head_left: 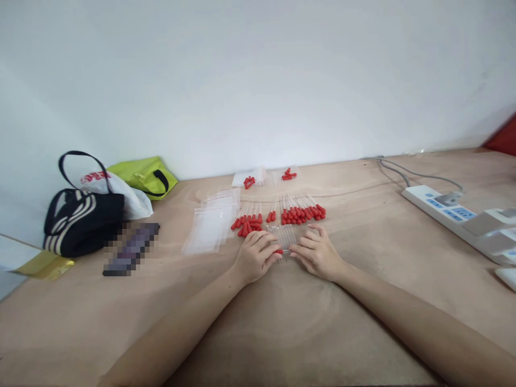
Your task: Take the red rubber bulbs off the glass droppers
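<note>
My left hand and my right hand rest close together on the wooden table, fingers curled. Between them they pinch a clear glass dropper with a red bulb, lying over a small bunch of clear tubes. Just beyond my hands lie rows of droppers with red bulbs and a looser pile. A stack of clear zip bags sits to the left of them. Two small bags holding red bulbs lie near the wall.
At the left stand a black striped bag, a white bag and a green pouch. A blurred dark object lies beside them. A white power strip with a grey cable runs along the right.
</note>
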Demonstrator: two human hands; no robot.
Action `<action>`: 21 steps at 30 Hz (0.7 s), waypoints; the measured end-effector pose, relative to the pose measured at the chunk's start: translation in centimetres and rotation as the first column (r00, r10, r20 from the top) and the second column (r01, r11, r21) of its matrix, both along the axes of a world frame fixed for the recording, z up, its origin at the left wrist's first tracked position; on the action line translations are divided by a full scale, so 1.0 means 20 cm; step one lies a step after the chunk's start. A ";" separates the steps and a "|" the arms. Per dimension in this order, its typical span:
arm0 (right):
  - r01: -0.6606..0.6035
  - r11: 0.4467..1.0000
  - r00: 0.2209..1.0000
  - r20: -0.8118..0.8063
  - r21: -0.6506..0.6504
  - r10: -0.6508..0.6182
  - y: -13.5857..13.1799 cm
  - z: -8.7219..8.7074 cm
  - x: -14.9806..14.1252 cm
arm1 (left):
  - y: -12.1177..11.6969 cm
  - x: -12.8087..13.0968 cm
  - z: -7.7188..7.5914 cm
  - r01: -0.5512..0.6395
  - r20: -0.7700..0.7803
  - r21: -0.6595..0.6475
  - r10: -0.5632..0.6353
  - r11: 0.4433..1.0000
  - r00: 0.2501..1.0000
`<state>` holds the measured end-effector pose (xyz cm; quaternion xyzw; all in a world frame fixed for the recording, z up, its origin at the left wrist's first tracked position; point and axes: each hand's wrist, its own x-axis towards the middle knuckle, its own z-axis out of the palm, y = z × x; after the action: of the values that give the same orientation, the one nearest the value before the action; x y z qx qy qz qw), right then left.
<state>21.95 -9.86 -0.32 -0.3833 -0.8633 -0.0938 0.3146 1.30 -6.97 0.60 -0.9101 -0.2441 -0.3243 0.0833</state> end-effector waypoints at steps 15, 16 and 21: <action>-0.037 0.997 0.999 -0.021 0.062 0.038 -0.04 0.02 0.01 | -0.02 -0.01 0.00 0.009 -0.053 -0.014 -0.010 1.000 0.999; -0.033 0.998 0.999 -0.020 0.055 0.034 -0.04 0.01 0.01 | -0.02 -0.02 0.00 0.012 -0.059 -0.014 -0.013 1.000 0.998; -0.037 0.998 0.999 -0.005 0.041 0.037 -0.04 0.01 0.02 | -0.03 -0.02 0.01 0.025 -0.082 -0.008 -0.025 1.000 0.996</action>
<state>22.31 -10.66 -0.21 -0.3609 -0.8673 -0.1044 0.3265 0.96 -7.48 0.76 -0.9259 -0.2303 -0.2867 0.0862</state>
